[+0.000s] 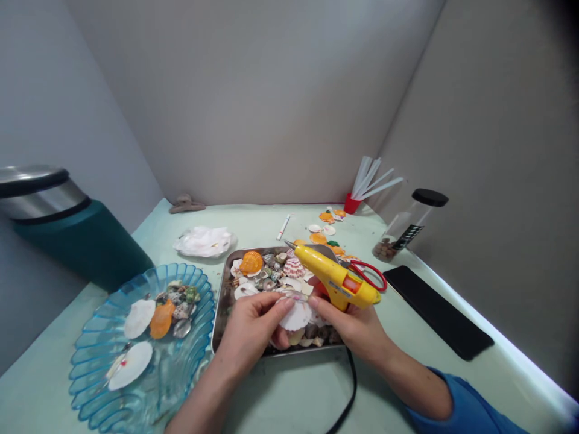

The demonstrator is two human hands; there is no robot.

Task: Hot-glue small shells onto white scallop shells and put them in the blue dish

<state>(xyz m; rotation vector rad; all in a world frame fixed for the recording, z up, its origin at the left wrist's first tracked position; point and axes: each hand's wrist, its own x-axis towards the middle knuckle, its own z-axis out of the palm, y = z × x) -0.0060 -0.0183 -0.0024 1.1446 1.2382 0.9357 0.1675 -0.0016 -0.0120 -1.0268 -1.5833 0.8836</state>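
Above the tray, left hand pinches white shell; right hand curls round glue gun. Advisable: steady shell, nozzle clear of skin.

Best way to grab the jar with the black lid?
Likely around the middle of the jar, below the black lid, coming level from the left: it stands lid up, its body looks like a straight cylinder, and the grey wall lies on the right.
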